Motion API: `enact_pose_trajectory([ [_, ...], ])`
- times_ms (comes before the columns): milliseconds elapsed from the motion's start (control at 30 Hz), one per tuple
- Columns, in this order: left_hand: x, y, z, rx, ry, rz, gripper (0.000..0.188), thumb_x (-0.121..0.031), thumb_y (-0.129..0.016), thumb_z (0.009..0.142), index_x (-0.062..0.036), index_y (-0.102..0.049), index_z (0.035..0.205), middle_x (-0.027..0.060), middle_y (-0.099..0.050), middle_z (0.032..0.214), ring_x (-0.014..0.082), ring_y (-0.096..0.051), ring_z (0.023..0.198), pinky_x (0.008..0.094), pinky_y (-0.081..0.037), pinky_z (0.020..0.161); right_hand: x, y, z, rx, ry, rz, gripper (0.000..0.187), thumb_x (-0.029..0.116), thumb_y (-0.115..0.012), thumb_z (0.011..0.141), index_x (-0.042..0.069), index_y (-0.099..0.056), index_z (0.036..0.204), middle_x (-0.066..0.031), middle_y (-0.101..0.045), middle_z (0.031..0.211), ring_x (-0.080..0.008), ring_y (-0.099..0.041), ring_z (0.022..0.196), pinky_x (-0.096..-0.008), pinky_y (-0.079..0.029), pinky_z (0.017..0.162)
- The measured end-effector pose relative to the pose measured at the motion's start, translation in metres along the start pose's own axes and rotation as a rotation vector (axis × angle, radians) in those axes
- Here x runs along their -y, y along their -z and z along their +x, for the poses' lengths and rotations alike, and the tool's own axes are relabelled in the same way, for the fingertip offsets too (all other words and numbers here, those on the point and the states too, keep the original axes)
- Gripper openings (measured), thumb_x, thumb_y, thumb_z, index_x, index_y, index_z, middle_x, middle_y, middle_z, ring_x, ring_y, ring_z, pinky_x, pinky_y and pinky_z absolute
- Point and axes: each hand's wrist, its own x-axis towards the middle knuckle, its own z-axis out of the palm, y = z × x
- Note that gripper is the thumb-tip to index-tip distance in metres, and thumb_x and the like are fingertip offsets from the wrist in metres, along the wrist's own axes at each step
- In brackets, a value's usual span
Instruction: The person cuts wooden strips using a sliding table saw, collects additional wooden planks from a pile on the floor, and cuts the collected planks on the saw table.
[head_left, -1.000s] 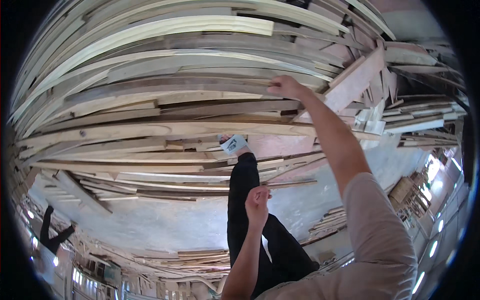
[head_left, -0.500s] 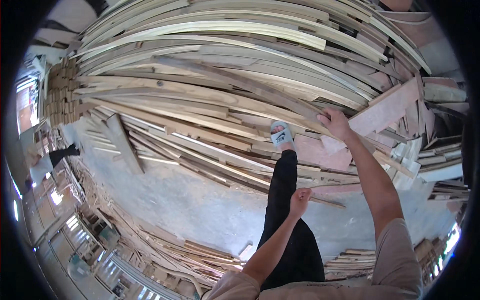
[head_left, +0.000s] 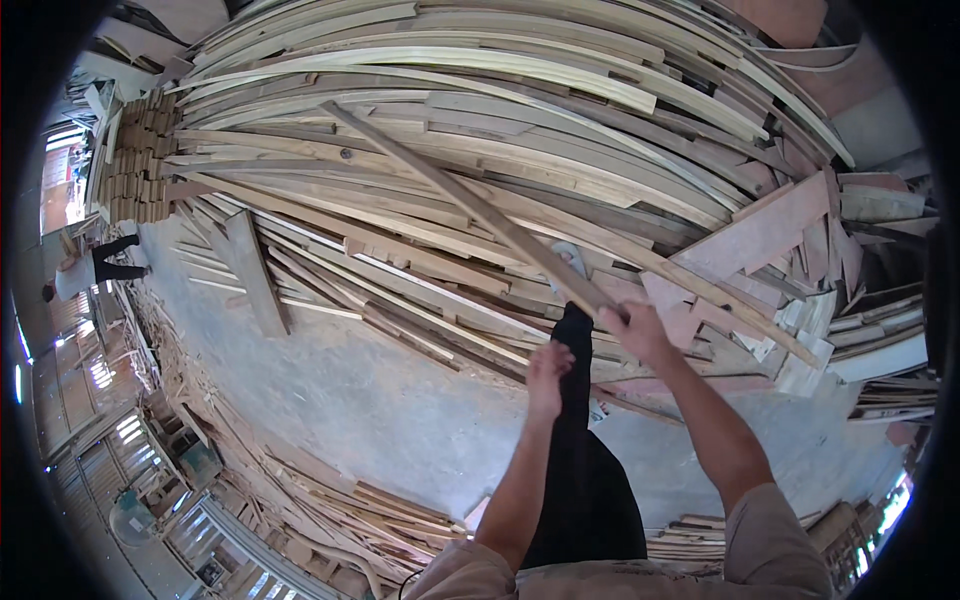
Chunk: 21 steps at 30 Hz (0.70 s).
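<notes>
A long brown wooden strip (head_left: 470,202) slants across the lumber pile, its far end resting over or just above the other boards. My right hand (head_left: 637,331) is closed around its near end, in front of my raised leg. My left hand (head_left: 548,376) hovers a little below and left of the strip, over my black trouser leg. Its fingers are loosely bent and apart, with nothing in them. Under the strip, a light slide sandal (head_left: 570,262) on my foot is partly hidden; that foot stands on the pile.
Many long boards (head_left: 540,95) lie stacked across the far side. A wide pinkish plank (head_left: 765,228) leans at the right among offcuts. On the left rises a stack of short slats (head_left: 145,160). Another person (head_left: 100,265) is at the far left. Grey concrete floor (head_left: 370,400) lies between the wood piles.
My right hand has drawn the strip's near end toward me and left, lifting it off the pile. My left hand has risen and moved left, its fingers loosening.
</notes>
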Motion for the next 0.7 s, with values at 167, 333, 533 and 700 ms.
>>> enact_pose_trajectory([
  [167,-0.079,-0.037,0.030,-0.088,0.010,-0.322,0.054,-0.055,-0.030,0.100,-0.0083,-0.050,0.119,0.0069,-0.057,0.113,0.0212,-0.054,0.106,0.0370,-0.037,0.099,-0.026,-0.014,-0.081,0.338,-0.204,0.269,0.043,0.040,-0.064,0.088,-0.003,-0.065,0.090,-0.0141,-0.061,0.069,-0.0140,-0.055,0.065,-0.0352,-0.047,0.063],
  [333,-0.074,-0.044,0.061,-0.392,0.006,-0.276,0.025,-0.028,-0.056,0.097,-0.0062,-0.053,0.107,0.0029,-0.053,0.073,0.0147,-0.053,0.059,0.0309,-0.046,0.053,-0.059,-0.035,-0.060,0.415,-0.149,0.252,0.032,0.031,-0.058,0.092,0.001,-0.069,0.094,-0.0121,-0.068,0.076,-0.0186,-0.064,0.073,-0.0330,-0.050,0.069],
  [533,-0.037,-0.074,0.069,-0.510,0.016,-0.367,0.027,-0.030,-0.054,0.098,-0.0038,-0.051,0.107,0.0044,-0.052,0.077,0.0159,-0.051,0.061,0.0308,-0.046,0.056,-0.095,-0.043,0.146,0.070,-0.056,-0.197,0.042,0.036,-0.074,0.075,0.007,-0.061,0.102,-0.0144,-0.063,0.100,-0.0313,-0.061,0.097,-0.0431,-0.049,0.081],
  [700,-0.059,-0.075,0.110,-0.604,-0.024,-0.420,0.027,-0.029,-0.053,0.099,-0.0032,-0.051,0.107,0.0042,-0.050,0.077,0.0156,-0.050,0.062,0.0307,-0.045,0.057,-0.067,-0.067,0.263,0.140,0.085,-0.404,0.066,0.036,-0.078,0.070,0.004,-0.052,0.122,-0.0215,-0.056,0.118,-0.0373,-0.054,0.110,-0.0475,-0.045,0.094],
])
